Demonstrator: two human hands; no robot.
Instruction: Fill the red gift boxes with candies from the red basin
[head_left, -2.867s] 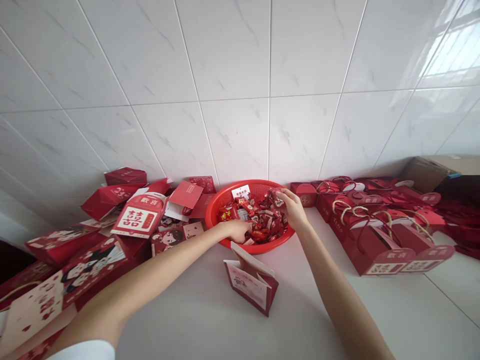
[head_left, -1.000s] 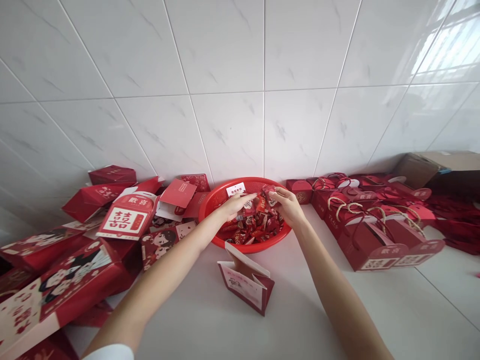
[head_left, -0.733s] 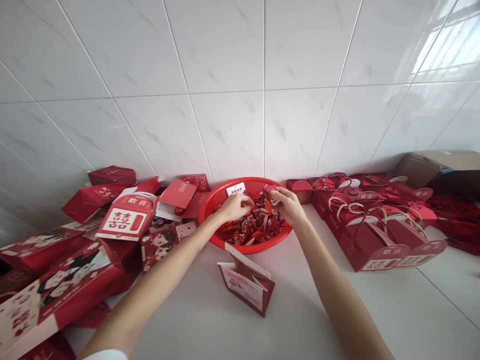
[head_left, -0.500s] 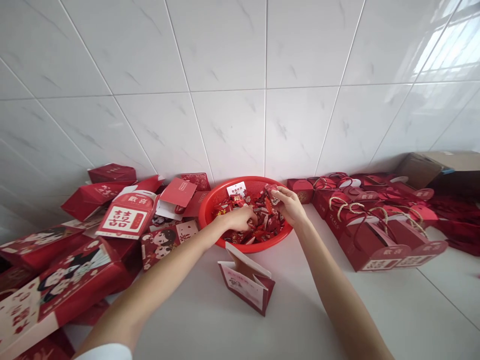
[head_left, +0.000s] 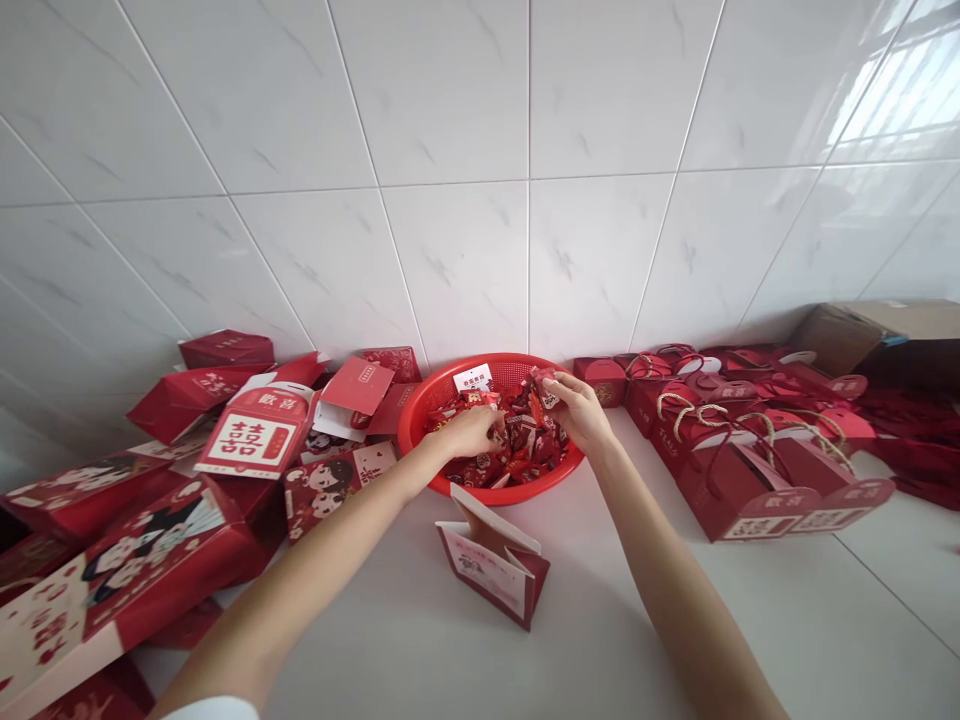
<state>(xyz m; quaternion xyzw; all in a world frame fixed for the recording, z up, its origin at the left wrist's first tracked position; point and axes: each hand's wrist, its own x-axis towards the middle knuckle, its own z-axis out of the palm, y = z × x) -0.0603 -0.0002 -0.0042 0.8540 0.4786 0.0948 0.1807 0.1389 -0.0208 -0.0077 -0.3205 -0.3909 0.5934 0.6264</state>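
Small red wrapped candies (head_left: 517,462) fill a red plastic basket (head_left: 551,486) by the wall. Over its left middle, my left hand (head_left: 471,430) is among the candies with its fingers curled down. Whatever lies between those fingertips is hidden. My right hand (head_left: 576,405) pinches a red candy packet (head_left: 547,390) with pale print at the basket's right rim. In front of the basket, between my forearms, stands a small red and white paper box (head_left: 491,570) with its top open.
Red gift boxes (head_left: 247,440) and cartons lie piled on the left. Finished-looking red boxes (head_left: 780,490) with rope handles stand in rows on the right, a brown cardboard box (head_left: 877,325) behind them. White wall tiles (head_left: 457,270) rise behind the basket.
My left hand has shifted slightly left and up within the basket, its fingers still among the candies. My right hand keeps its packet in nearly the same place.
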